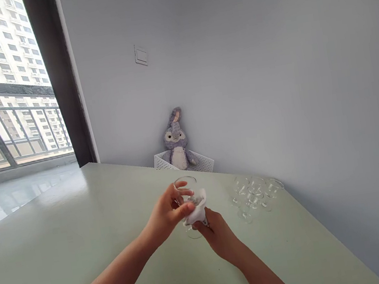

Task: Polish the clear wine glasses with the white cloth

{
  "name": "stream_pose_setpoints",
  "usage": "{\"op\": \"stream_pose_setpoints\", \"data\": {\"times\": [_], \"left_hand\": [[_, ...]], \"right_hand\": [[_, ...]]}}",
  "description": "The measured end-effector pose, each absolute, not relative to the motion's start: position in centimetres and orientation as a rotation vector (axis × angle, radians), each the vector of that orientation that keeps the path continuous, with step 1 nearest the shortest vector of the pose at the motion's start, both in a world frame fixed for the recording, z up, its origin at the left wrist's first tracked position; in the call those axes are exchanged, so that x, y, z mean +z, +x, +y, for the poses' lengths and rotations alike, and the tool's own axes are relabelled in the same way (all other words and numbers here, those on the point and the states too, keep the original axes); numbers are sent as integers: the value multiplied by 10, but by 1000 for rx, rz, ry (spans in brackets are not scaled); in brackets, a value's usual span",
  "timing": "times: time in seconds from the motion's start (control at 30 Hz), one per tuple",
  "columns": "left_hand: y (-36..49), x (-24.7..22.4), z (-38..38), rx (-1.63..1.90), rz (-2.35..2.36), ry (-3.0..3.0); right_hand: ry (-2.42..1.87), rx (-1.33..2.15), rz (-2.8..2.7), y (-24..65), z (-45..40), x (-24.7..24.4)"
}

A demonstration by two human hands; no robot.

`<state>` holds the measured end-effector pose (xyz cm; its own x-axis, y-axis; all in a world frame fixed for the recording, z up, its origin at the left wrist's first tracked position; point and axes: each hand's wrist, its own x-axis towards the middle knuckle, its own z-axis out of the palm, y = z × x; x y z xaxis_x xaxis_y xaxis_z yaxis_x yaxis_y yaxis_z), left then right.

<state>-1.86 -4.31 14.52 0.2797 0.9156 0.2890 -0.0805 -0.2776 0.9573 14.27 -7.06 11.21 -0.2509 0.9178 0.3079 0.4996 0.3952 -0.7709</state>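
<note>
A clear stemmed glass (185,183) is held upright over the pale green table (129,260), its round foot showing below the hands. Fingers of my left hand (175,207) wrap round the bowl, with the thumb on a crumpled white cloth (197,213). Lower and to the right, my right hand (215,231) is closed around the cloth at the stem and underside of the bowl; its fingertips are mostly hidden.
Several clear glasses (254,193) stand close together at the table's right edge. Behind the table's far edge, a grey plush rabbit (178,155) sits in a white perforated basket (207,162) against the wall. A window is at the left.
</note>
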Motion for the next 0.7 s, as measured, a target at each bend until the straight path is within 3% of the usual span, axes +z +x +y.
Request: {"op": "stream_pose_setpoints", "data": {"times": [0.1, 0.3, 0.53, 0.63, 0.7], "left_hand": [[-20, 149, -39, 1237, 809, 1391], [-26, 145, -20, 1447, 843, 1106], [3, 130, -47, 1430, 719, 873], [9, 130, -67, 1451, 679, 1024], [9, 131, -74, 1426, 602, 1150]], "right_hand": [[-1256, 301, -2085, 153, -72, 123], [-1322, 18, -2287, 178, -78, 149], [-1225, -292, -2208, 142, -76, 117], [-1343, -257, -2007, 137, -67, 102], [-1339, -27, -1923, 141, -64, 103]]}}
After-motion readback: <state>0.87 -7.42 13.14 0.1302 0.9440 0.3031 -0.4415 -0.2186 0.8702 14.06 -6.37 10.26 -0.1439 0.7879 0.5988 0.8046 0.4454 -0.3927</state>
